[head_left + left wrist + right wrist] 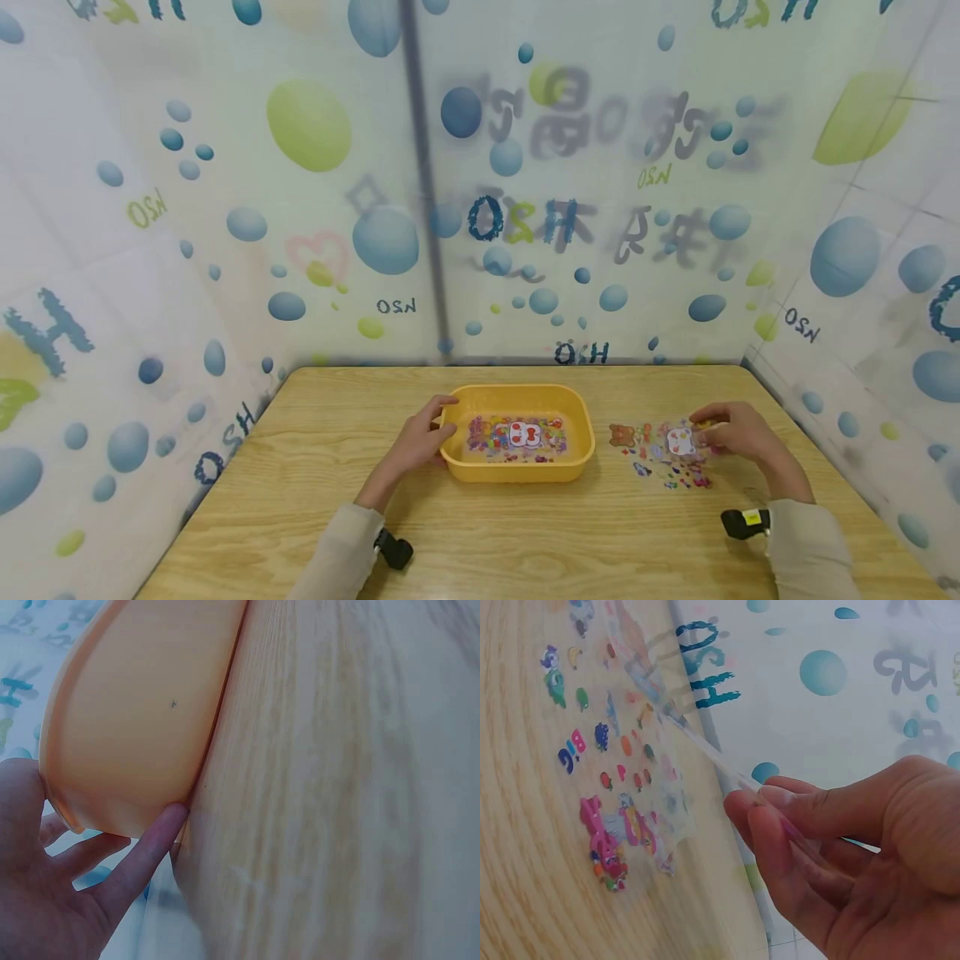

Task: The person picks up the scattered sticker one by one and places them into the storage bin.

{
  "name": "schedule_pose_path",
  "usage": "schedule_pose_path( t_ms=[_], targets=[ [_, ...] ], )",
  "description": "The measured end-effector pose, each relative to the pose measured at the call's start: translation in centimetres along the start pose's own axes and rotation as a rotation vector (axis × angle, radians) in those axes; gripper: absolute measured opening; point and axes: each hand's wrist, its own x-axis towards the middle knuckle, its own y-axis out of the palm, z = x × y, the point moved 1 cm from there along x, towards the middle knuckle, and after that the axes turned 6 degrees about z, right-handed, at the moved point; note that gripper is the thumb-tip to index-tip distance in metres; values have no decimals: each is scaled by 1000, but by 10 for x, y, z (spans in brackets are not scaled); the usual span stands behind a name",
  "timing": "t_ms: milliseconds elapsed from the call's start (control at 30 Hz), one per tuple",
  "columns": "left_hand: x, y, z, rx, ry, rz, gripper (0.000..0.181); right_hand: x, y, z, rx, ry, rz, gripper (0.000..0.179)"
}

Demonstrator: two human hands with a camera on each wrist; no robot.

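Note:
A yellow plastic basin (517,473) stands on the table, with a clear sticker sheet (523,437) lying in it, crowded with colourful pictures and a white cartoon head with a red bow. My left hand (416,437) grips the basin's left end, thumb at the rim and a finger low on the outer wall in the left wrist view. To the basin's right, my right hand (738,429) pinches the edge of a clear sticker sheet (712,754) between thumb and fingers, tilted up from the table. Beneath it lie more small stickers on clear film (604,780), including fruits and a pink pony.
The light wooden table (540,542) ends at a patterned curtain (600,250) behind it, with more curtain on both sides. A small black wrist camera (393,548) sits at the left cuff, another black camera (745,523) at the right cuff.

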Motion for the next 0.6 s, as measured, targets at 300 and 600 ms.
schedule_pose_path(
  t_ms=[300,600],
  targets=[
    [-1,0,-1,-3,5,1,45,-3,-5,6,37,-75,-37,35],
    [0,0,0,2,6,2,45,-7,-8,11,85,-117,-78,35]
  ],
)
